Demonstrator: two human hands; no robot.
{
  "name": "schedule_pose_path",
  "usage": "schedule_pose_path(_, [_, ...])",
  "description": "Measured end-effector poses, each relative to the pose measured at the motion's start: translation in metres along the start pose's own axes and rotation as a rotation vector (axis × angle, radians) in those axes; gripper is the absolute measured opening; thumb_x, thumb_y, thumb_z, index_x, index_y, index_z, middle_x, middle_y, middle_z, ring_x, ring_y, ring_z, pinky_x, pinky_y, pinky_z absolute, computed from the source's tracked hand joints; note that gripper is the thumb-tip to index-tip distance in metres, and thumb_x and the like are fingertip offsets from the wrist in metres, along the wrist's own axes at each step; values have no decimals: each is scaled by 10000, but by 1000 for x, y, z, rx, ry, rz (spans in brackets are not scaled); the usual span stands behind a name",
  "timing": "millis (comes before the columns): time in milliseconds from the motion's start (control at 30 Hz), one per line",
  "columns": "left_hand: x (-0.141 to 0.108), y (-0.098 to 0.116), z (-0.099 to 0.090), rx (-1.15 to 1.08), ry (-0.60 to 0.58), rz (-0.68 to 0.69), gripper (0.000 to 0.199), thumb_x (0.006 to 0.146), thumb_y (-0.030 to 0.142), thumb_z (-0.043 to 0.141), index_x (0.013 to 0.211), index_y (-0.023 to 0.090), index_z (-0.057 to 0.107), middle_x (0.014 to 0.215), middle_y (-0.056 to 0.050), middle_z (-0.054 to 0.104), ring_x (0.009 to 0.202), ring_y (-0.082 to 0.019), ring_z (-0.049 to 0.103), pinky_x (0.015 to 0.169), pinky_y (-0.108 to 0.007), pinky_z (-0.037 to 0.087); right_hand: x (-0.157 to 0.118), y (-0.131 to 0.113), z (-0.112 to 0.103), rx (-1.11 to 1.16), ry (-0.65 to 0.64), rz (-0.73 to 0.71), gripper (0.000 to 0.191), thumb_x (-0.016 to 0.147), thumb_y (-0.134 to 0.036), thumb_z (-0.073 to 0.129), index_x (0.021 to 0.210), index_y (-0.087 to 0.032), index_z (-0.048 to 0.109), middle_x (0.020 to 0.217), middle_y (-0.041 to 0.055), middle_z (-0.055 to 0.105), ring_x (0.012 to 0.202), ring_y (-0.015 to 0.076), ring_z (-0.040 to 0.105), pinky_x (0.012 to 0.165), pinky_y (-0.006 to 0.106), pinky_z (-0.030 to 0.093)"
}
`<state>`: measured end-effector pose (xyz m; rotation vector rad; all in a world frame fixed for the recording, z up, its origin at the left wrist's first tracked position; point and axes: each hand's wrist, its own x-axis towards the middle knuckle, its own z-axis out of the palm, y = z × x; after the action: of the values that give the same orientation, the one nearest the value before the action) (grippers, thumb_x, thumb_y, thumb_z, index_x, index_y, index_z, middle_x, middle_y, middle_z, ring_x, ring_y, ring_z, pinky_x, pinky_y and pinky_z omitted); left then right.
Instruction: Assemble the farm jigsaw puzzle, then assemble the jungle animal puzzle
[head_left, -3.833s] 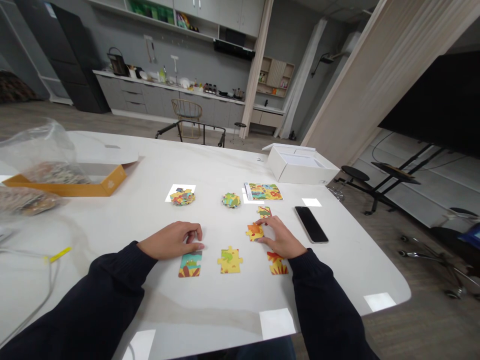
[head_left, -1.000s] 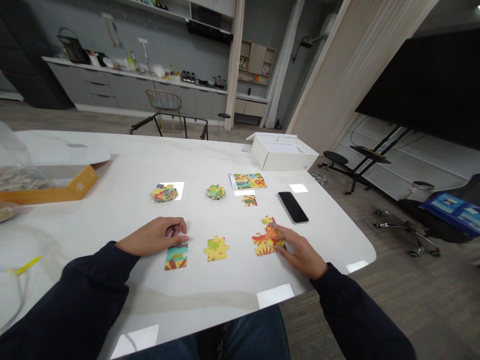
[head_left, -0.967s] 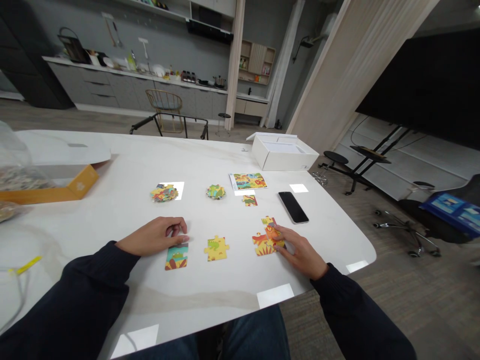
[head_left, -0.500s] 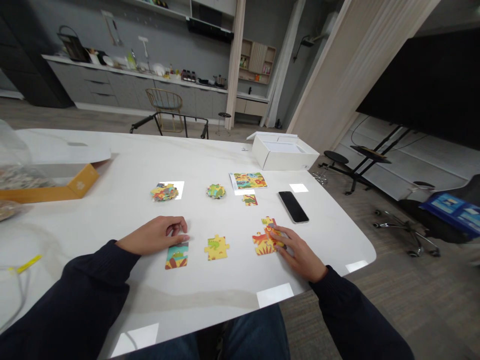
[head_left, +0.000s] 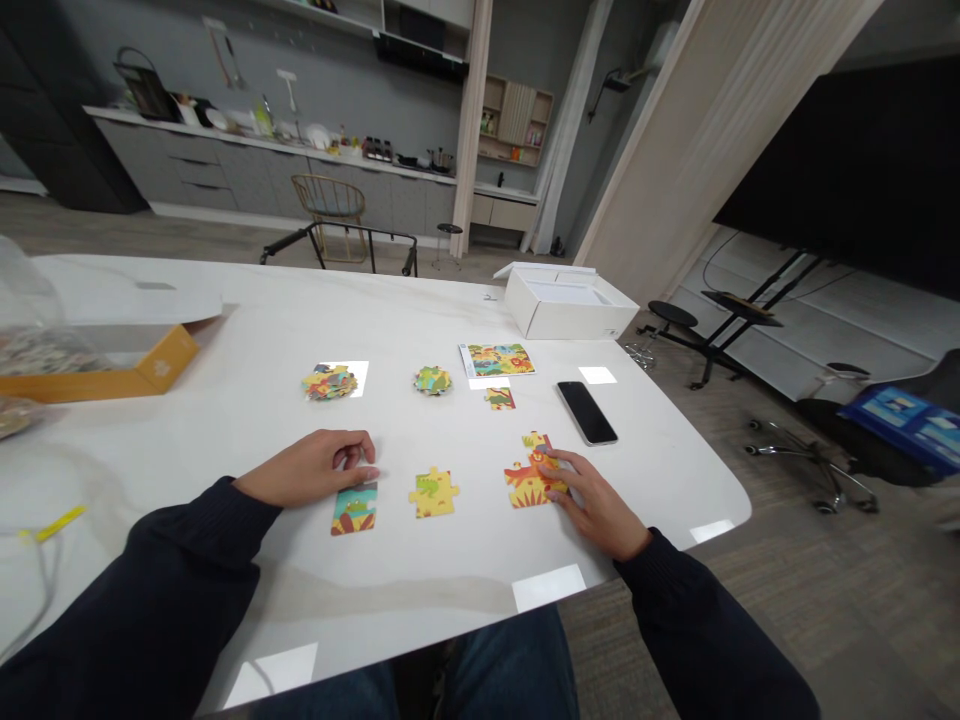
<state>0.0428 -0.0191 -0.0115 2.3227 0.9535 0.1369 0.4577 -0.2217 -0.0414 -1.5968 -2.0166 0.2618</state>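
My left hand (head_left: 319,468) rests on the white table with its fingers curled and apart, holding nothing. Its thumb lies at the top edge of a teal puzzle piece with a frog (head_left: 355,510). A yellow piece with a green animal (head_left: 433,494) lies flat between my hands. On the right, my right hand (head_left: 592,500) has thumb and fingertips on the right side of some orange lion puzzle pieces (head_left: 529,484), partly covering them. Farther back lie a mixed pile of pieces (head_left: 330,382), a smaller green-yellow pile (head_left: 433,380) and a single piece (head_left: 500,399).
A picture card (head_left: 499,360) lies behind the single piece. A black phone (head_left: 586,412) is at the right, with an open white box (head_left: 571,303) behind it. An orange-edged box (head_left: 161,365) and a plastic bag stand at the left on the table (head_left: 300,590).
The fingers of my right hand have shifted slightly on the lion pieces, showing more of the lion. My left hand stays in place.
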Motion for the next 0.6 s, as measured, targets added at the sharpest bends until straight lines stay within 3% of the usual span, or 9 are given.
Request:
schedule_pose_path(233, [0, 0, 0, -8, 2, -3, 375, 873, 593, 612, 929, 228, 679, 725, 6, 579, 678, -165, 541, 619, -238, 384, 9, -2, 1, 14, 7, 10, 330, 1002, -228, 504, 1308, -260, 625, 1448, 128, 561, 1372, 290, 529, 1152, 530, 466])
schedule_pose_path(600, [-2, 4, -3, -26, 17, 17, 341, 865, 552, 643, 916, 216, 672, 726, 12, 592, 665, -157, 552, 623, -241, 381, -3, -6, 1, 15, 68, 75, 368, 1006, -306, 527, 1363, -287, 612, 1469, 113, 542, 1391, 304, 499, 1155, 538, 443])
